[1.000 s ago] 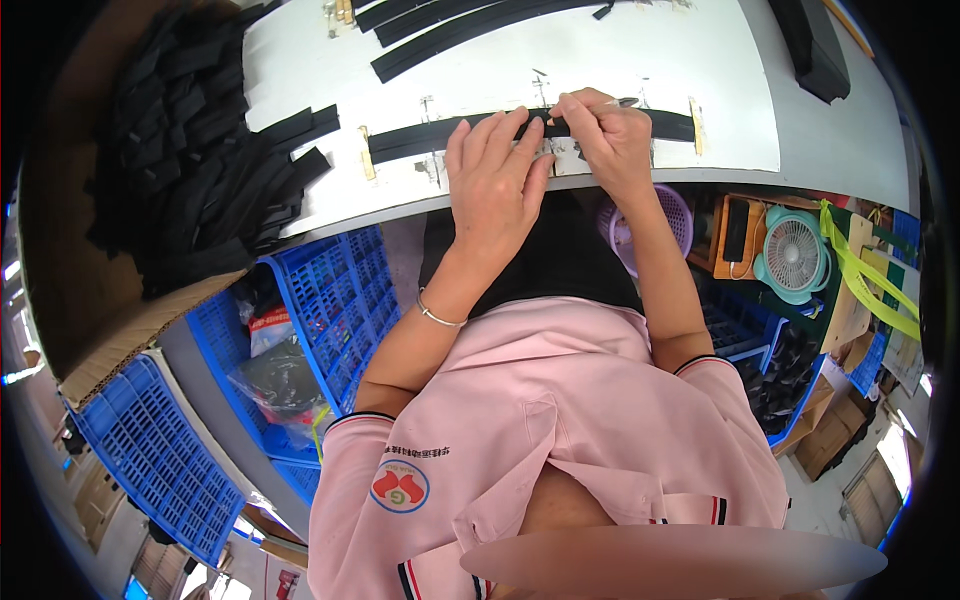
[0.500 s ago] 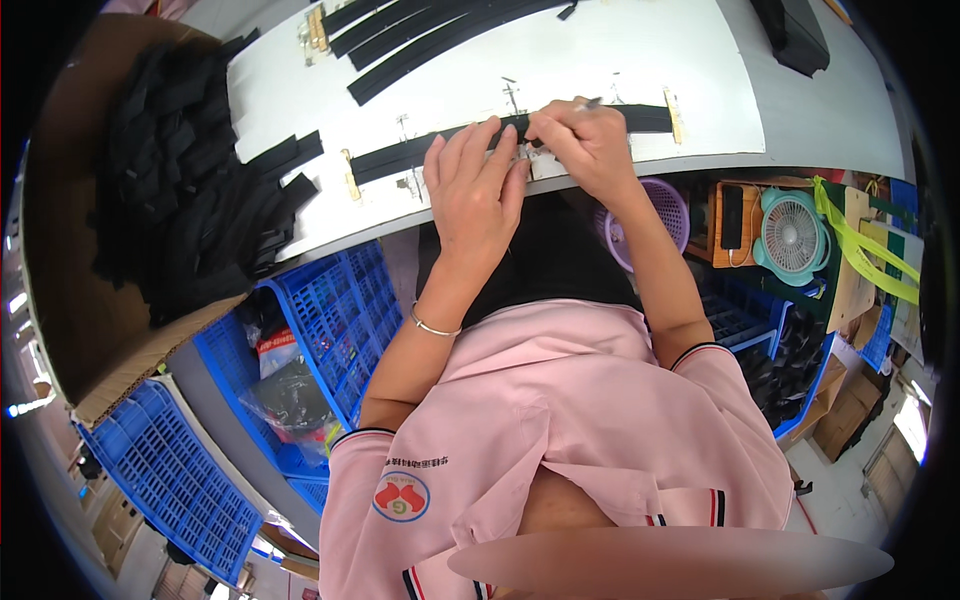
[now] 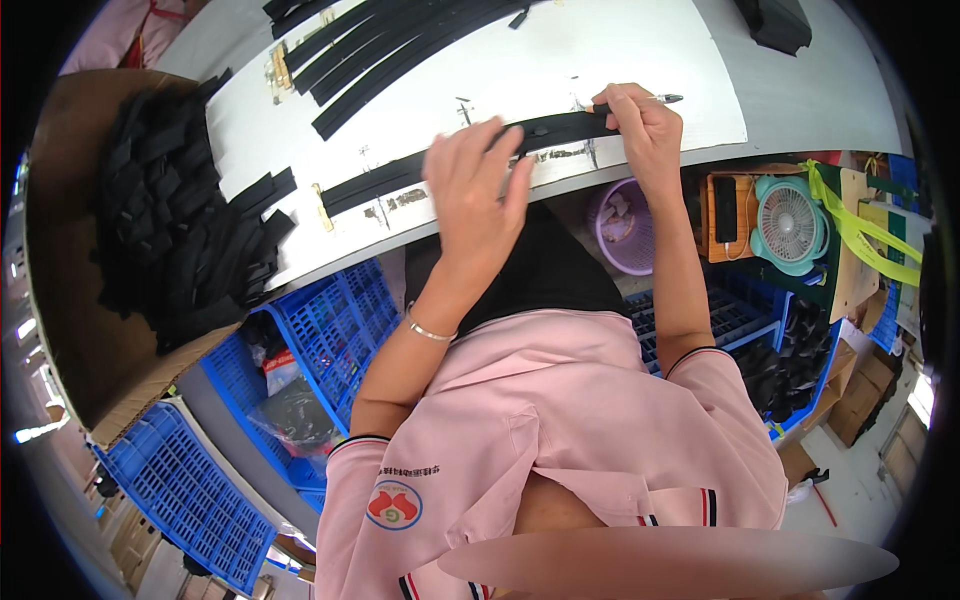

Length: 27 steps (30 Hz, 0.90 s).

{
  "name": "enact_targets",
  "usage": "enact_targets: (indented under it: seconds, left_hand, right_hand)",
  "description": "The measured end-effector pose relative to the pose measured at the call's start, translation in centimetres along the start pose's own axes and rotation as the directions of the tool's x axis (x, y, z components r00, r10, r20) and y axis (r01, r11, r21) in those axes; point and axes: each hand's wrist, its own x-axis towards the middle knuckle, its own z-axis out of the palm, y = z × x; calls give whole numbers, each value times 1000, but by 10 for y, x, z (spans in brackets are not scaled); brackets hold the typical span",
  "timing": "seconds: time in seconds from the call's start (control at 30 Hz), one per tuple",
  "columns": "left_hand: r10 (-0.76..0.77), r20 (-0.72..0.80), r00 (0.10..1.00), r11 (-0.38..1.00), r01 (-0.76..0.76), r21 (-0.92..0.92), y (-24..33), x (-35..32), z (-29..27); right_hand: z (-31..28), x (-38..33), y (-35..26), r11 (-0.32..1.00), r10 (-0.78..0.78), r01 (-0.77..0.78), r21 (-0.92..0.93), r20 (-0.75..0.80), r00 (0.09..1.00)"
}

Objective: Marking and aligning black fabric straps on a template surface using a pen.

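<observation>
A long black fabric strip (image 3: pixel 385 178) lies along the near side of a white board (image 3: pixel 640 50), over dark pen marks and beside a piece of yellowish tape. Fingers apart and slightly blurred, my left hand (image 3: pixel 474 205) is over the middle of the strip and grips nothing; contact with the cloth is hard to tell. Toward the strip's right part, my right hand (image 3: pixel 650 130) is closed round a pen (image 3: pixel 672 98), whose point is near the strip's far edge. My right hand covers the strip's right end.
Several more black strips (image 3: pixel 400 60) lie at the board's far side. A carton (image 3: pixel 60 200) at left holds a heap of black pieces (image 3: pixel 170 210). Below the table edge are blue crates (image 3: pixel 185 490), a purple basket (image 3: pixel 640 250), a phone (image 3: pixel 725 210) and a small teal fan (image 3: pixel 790 226).
My right hand has moved right along the strip with the pen. My left hand's fingers have spread and seem to have lifted from the strip. The whole view has shifted slightly.
</observation>
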Motion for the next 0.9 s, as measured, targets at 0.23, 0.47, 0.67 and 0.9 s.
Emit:
enact_targets:
  seconds: [0.23, 0.47, 0.67, 0.9]
  left_hand:
    - [87, -4, 996, 992, -87, -90, 13, 24, 48]
    - [87, -6, 996, 994, -87, -67, 14, 23, 54]
    - [112, -14, 994, 988, -113, -102, 11, 22, 57]
    - [96, -18, 995, 994, -97, -58, 7, 20, 51]
  right_hand:
    - [2, -1, -1, 999, -2, 4, -43, 48, 999]
    - [1, -1, 3, 982, -99, 106, -158, 55, 994]
    - [-9, -4, 6, 997, -8, 16, -74, 106, 994]
    - [-5, -1, -7, 985, -8, 41, -167, 198, 980]
